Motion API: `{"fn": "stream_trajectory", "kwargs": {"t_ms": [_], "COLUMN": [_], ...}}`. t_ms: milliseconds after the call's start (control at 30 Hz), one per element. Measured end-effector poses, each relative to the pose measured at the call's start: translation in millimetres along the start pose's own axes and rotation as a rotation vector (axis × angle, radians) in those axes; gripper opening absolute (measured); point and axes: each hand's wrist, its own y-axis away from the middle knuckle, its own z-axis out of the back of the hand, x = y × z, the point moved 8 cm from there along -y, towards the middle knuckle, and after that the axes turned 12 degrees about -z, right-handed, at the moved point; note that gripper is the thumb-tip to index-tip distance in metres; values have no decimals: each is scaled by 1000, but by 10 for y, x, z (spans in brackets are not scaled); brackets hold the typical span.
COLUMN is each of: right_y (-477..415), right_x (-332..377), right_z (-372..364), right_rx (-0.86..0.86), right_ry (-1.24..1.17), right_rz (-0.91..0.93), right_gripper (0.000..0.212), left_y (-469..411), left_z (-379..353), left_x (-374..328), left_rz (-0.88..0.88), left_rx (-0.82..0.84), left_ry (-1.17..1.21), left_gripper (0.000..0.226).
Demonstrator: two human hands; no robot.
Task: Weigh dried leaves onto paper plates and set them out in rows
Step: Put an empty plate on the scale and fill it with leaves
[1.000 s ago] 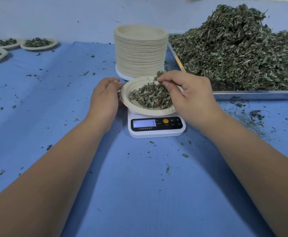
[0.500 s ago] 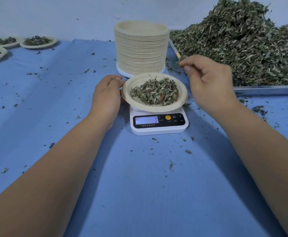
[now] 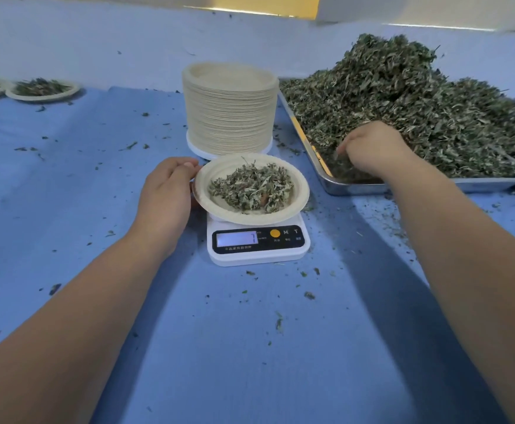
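Head view: we see the paper plate (image 3: 202,191) of dried leaves (image 3: 251,189) sitting on the scale (image 3: 257,249), the left hand (image 3: 166,194) pinching its left rim. The right hand (image 3: 372,148) is down in the tray (image 3: 357,188) at the leaf pile (image 3: 418,102), blurred; we can't tell its grip. A plate stack (image 3: 230,117) stands just behind the scale.

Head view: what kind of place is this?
Probably a herb or tea portioning bench, not a home kitchen: a metal tray heaped with dried leaves, a tall stack of paper plates, and a digital scale bearing a loaded plate, with more filled plates laid out far left.
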Motion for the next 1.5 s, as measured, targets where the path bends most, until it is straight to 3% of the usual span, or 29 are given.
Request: {"fn": "stream_trajectory", "kwargs": {"t_ms": [100,267,433,633,833,967,1167,1267,1400,1500], "right_y": [0,126,392,655,664,628,708,740,883,1020], "right_x": [-24,-103,97,468,447,362,402,440,610,794], "right_z": [-71,-21,36,-178,-259,-338,-426,-484,-664,-802], "right_rx": [51,-162,-173,140,182,251,353,426,669,824], "right_ry": [27,-225,-467,-183,-230,-71,-234,-311,-580,-720], "right_rz": [-13,96,228,323,190,78,60,41,-41,-95], "right_gripper": [41,36,34,35,31,29,25,45,50,42], "left_y": [12,9,8,52,94,98,63,56,54,-19], "left_z": [-8,-11,-15,-30,-31,-37,-23,-15,71,249], "left_x": [-28,-43,-45,-107,-166,-166,-126,-94,-26,-25], "left_rz": [-1,-7,-19,-22,-20,-22,-43,77,288,373], "left_rx": [5,2,7,24,42,51,22,-13,-107,-207], "left_ry": [-5,-4,-27,-53,-88,-95,-53,91,306,404], "left_gripper": [24,26,26,25,31,33,24,22,27,25]}}
